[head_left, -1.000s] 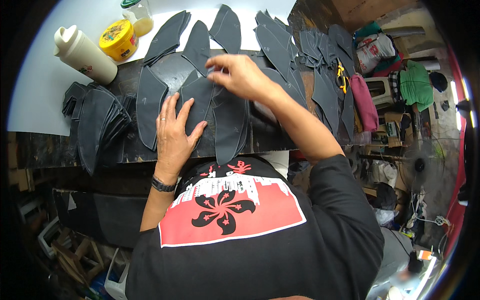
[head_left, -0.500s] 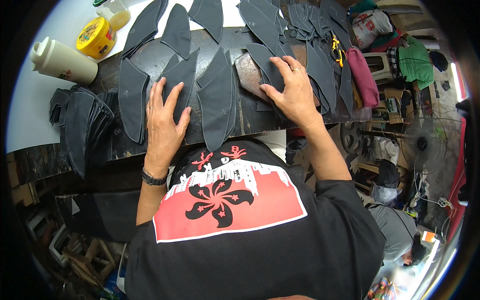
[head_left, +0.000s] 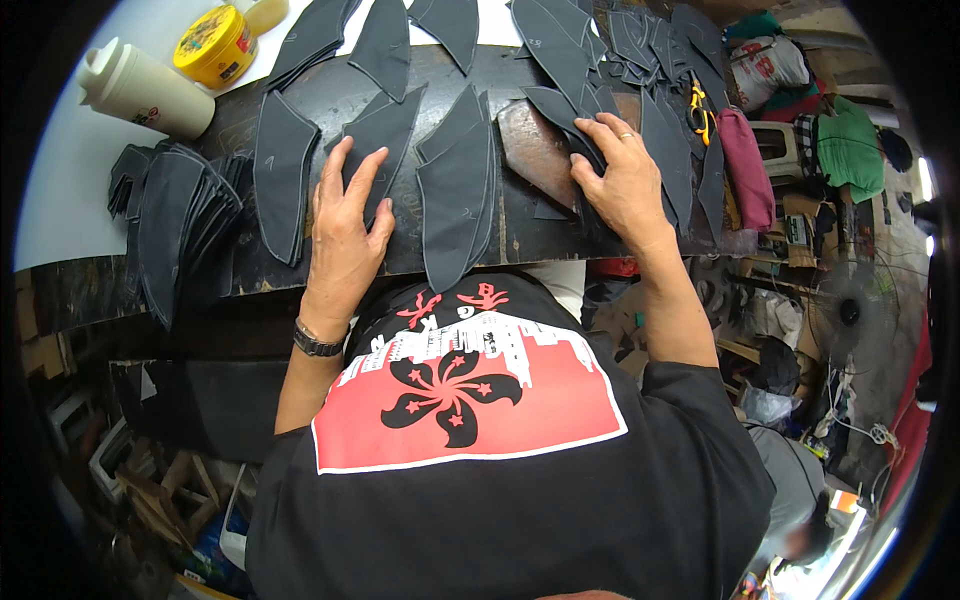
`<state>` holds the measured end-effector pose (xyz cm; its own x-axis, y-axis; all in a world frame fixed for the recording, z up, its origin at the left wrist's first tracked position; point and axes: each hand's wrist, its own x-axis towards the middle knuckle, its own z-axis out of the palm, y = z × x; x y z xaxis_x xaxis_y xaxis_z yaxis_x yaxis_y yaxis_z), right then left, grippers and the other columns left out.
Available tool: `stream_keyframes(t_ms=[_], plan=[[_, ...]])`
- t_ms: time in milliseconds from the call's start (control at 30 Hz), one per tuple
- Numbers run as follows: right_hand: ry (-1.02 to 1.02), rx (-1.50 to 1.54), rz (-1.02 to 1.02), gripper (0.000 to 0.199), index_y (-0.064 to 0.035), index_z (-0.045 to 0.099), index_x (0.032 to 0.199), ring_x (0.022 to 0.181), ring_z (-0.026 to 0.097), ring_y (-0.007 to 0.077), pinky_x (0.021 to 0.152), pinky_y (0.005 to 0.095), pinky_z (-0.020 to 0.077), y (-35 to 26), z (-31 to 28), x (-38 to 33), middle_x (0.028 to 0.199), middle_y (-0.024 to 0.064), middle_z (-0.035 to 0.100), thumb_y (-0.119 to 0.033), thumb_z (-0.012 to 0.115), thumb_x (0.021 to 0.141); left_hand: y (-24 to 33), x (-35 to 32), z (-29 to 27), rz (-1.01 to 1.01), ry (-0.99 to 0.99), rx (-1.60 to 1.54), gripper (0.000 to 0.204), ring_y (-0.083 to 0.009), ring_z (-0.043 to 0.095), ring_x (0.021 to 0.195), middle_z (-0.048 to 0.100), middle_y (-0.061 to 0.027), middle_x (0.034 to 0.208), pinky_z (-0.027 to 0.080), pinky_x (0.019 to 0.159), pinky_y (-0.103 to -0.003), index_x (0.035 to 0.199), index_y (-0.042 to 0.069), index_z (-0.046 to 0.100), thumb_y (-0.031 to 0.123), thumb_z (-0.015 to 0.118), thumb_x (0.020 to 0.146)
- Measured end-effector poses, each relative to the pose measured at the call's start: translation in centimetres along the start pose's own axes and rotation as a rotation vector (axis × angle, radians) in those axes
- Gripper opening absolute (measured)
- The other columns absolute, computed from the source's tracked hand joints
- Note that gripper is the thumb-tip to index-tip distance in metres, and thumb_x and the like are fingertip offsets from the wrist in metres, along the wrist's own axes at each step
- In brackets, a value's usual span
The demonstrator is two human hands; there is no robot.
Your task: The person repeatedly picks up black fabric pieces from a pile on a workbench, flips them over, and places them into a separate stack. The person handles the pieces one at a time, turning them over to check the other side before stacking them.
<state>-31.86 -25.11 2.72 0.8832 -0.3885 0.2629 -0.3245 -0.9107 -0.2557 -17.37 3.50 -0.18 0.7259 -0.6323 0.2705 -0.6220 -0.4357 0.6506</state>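
Note:
My left hand [head_left: 348, 235] lies with fingers spread over the lower part of a dark grey leaf-shaped cut piece [head_left: 390, 125] on the dark table. Around another dark grey cut piece [head_left: 562, 112], my right hand [head_left: 625, 185] curls its thumb and fingers; the grip is partly hidden under the palm. That piece lies partly over a brown flat slab [head_left: 535, 155]. Between my hands rests a small stack of similar pieces [head_left: 455, 190], its tip over the table's near edge. Another grey piece [head_left: 283, 180] lies left of my left hand.
A thick bundle of grey pieces [head_left: 185, 225] hangs over the near left edge. Behind it stand a cream bottle [head_left: 150, 95] and a yellow tub [head_left: 215, 48]. Yellow-handled scissors [head_left: 700, 115] and a maroon cloth roll [head_left: 747, 168] lie at right. Another person [head_left: 790, 480] is at lower right.
The whole view has shifted slightly. My right hand has moved a little right with its cut piece, baring more of the brown slab. My left hand stays over its piece.

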Motion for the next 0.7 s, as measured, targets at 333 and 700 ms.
stream_keyframes(t_ms=[333, 700], plan=[[0.004, 0.048, -0.213, 0.050, -0.0044, 0.063, 0.123, 0.120, 0.055, 0.0370, 0.102, 0.0449, 0.0430, -3.4, -1.4, 1.9, 0.127, 0.0186, 0.061, -0.032, 0.075, 0.083, 0.0, -0.7, -1.1, -0.036, 0.011, -0.100, 0.063, -0.0360, 0.053, 0.126, 0.043, -0.0199, 0.146, 0.046, 0.104, -0.042, 0.134, 0.008, 0.058, 0.001, 0.079, 0.075], [-0.210, 0.303, -0.353, 0.032, -0.0048, 0.066, 0.115, 0.109, 0.061, 0.0334, 0.093, 0.0416, 0.0495, -8.4, 4.9, 7.2, 0.116, 0.0135, 0.065, -0.022, 0.071, 0.088, 0.2, -0.8, -2.0, -0.170, -0.096, -0.111, 0.069, -0.0200, 0.056, 0.073, 0.059, -0.0077, 0.100, 0.051, 0.071, -0.033, 0.132, 0.010, 0.059, 0.007, 0.086, 0.069]])
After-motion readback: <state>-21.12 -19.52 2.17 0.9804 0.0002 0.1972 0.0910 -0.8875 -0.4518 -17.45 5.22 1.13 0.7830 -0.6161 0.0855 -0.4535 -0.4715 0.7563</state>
